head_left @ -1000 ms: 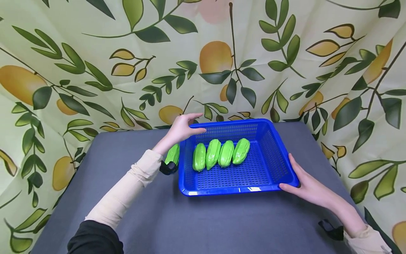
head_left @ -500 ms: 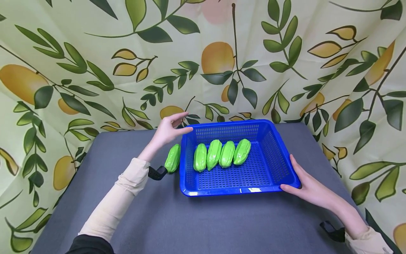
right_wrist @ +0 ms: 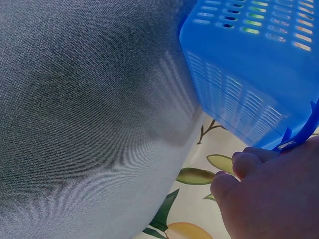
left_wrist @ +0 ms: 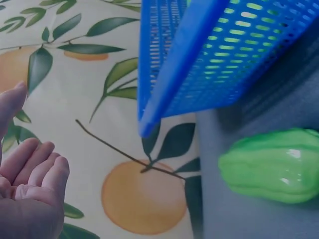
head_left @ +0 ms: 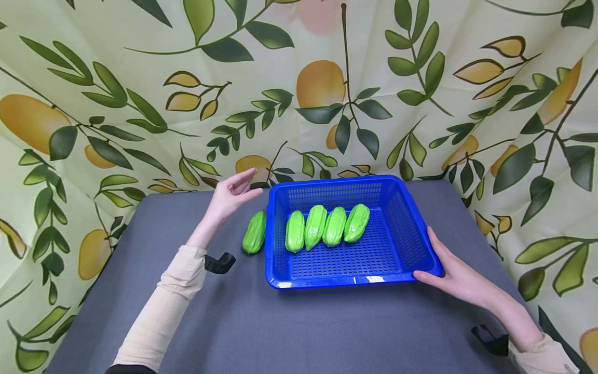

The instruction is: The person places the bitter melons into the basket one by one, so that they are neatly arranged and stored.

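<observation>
A blue plastic basket with perforated walls sits on the grey table. Several glossy, light green, ridged, elongated vegetables lie side by side in its left half. One more green vegetable lies on the table just outside the basket's left wall; it also shows in the left wrist view. My left hand is raised behind and left of that vegetable, holding nothing, thumb and fingers apart. My right hand grips the basket's near right corner, thumb at the front rim, fingers at the right side.
A fabric backdrop printed with leaves and orange fruit rises behind the table and along its sides. The grey tabletop stretches in front of the basket and to its left. A black strap hangs at my left wrist.
My left hand has drawn away leftward from above the basket's left rim, uncovering the vegetable outside it. My right hand and the basket stay in place.
</observation>
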Demonstrator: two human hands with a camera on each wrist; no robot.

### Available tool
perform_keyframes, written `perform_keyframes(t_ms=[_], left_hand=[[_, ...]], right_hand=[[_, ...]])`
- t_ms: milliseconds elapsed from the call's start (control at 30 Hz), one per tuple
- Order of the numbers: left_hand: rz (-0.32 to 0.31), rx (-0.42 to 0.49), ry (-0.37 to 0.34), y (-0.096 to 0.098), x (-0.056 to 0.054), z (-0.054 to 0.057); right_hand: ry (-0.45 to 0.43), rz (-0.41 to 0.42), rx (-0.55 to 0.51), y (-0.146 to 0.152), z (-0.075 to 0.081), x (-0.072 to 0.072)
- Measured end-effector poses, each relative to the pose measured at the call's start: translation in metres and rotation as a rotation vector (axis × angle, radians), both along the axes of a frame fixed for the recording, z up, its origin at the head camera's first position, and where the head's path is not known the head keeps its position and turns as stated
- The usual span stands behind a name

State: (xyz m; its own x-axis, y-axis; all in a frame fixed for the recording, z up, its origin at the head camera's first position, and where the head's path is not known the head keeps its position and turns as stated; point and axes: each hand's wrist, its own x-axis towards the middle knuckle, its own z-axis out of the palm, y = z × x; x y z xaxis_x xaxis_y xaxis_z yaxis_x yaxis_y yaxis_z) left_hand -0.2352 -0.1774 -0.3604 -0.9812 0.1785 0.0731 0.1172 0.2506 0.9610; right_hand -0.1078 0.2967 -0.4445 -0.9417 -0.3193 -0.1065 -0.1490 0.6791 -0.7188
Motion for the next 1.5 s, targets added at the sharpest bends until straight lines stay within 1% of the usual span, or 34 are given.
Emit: perform_keyframes(t_ms=[133, 300, 367, 433, 500, 567, 667, 800, 900, 967, 1033, 1167, 1267, 1400, 1500], left_hand=[[0.045, -0.012, -0.036, -0.011, 0.007, -0.008], [0.107, -0.089, -0.072, -0.030, 0.014, -0.019], [0.123, -0.115, -0.081, -0.036, 0.016, -0.023], [0.132, -0.120, -0.089, -0.041, 0.018, -0.028], [0.132, -0.135, -0.087, -0.044, 0.020, -0.032], [0.125, -0.173, -0.084, -0.045, 0.021, -0.038], [0.093, -0.255, -0.093, -0.044, 0.023, -0.048], [0.054, -0.400, -0.105, -0.043, 0.027, -0.061], [0.041, -0.475, -0.108, -0.043, 0.030, -0.068], [0.033, -0.497, -0.109, -0.043, 0.032, -0.072], [0.033, -0.497, -0.112, -0.043, 0.034, -0.077], [0.042, -0.489, -0.122, -0.042, 0.039, -0.087], [0.058, -0.515, -0.126, -0.041, 0.043, -0.094], [0.069, -0.564, -0.104, -0.039, 0.045, -0.101], [0.079, -0.582, -0.092, -0.038, 0.046, -0.104]], right_hand=[[-0.003, 0.004, -0.005, 0.000, -0.002, 0.000], [0.000, 0.004, 0.006, 0.000, -0.001, 0.000], [0.002, 0.003, 0.013, 0.001, 0.000, 0.000], [0.000, 0.001, 0.018, 0.001, 0.001, 0.000], [-0.005, 0.002, 0.015, 0.001, 0.001, 0.000], [-0.011, -0.002, 0.017, 0.001, 0.001, -0.001], [-0.017, 0.000, 0.015, 0.001, 0.000, 0.000], [-0.016, 0.002, 0.011, 0.000, 0.001, 0.000], [-0.015, 0.000, 0.010, 0.000, 0.001, 0.000], [-0.013, 0.001, 0.008, 0.000, 0.002, 0.000], [-0.012, 0.000, 0.012, 0.000, 0.003, 0.000], [-0.016, 0.001, 0.018, 0.000, 0.002, 0.000], [-0.019, -0.002, 0.025, -0.001, 0.002, 0.000], [-0.018, 0.002, 0.015, 0.000, 0.004, -0.001], [-0.020, 0.005, 0.006, 0.001, 0.003, -0.001]])
